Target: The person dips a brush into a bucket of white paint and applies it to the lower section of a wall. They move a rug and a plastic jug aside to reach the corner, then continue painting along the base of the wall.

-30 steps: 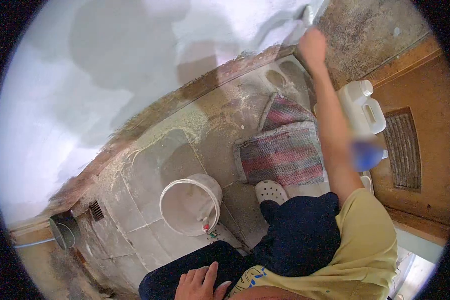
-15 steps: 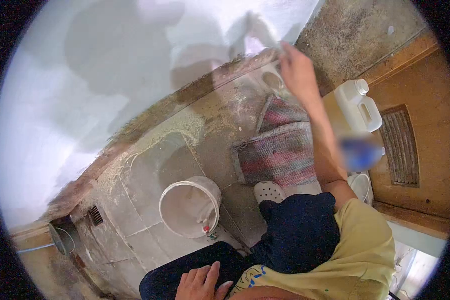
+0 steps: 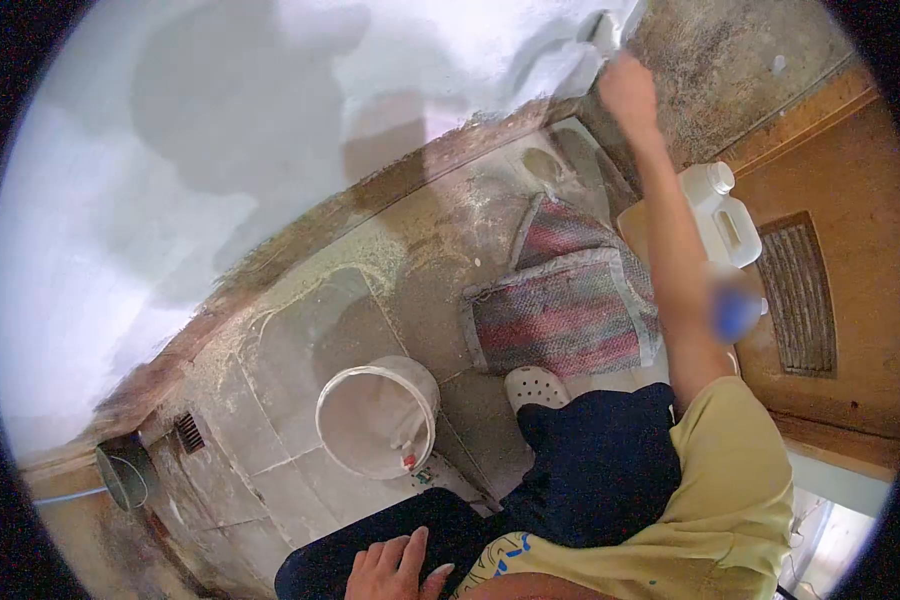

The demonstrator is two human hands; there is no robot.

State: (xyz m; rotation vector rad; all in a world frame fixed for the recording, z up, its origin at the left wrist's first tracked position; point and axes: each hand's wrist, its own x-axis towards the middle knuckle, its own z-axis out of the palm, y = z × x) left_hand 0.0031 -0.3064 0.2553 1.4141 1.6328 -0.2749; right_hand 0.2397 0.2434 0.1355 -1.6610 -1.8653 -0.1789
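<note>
High at the right end of the white wall (image 3: 270,130), my right hand (image 3: 630,95) is closed around a paintbrush (image 3: 606,35). Its pale head lies against the wall, close to the corner with the bare, stained wall; the handle is mostly hidden in my fist. My left hand (image 3: 395,568) rests on my dark-trousered left knee, holding nothing, fingers laid out and thumb apart. In front of my knees stands a white bucket (image 3: 327,425), smeared white inside, with a small red-tipped object at its near inner side.
A striped woven sack (image 3: 560,315) lies on the tiled floor beside my white clog (image 3: 537,388). White plastic jugs (image 3: 705,215) stand by a brown door (image 3: 840,290) with a vent. Far left are a floor drain (image 3: 189,433) and a dark pail (image 3: 125,475).
My right hand has moved up and to the right with the paintbrush, from near the wall's lower edge toward the corner. My left hand has stayed on my knee.
</note>
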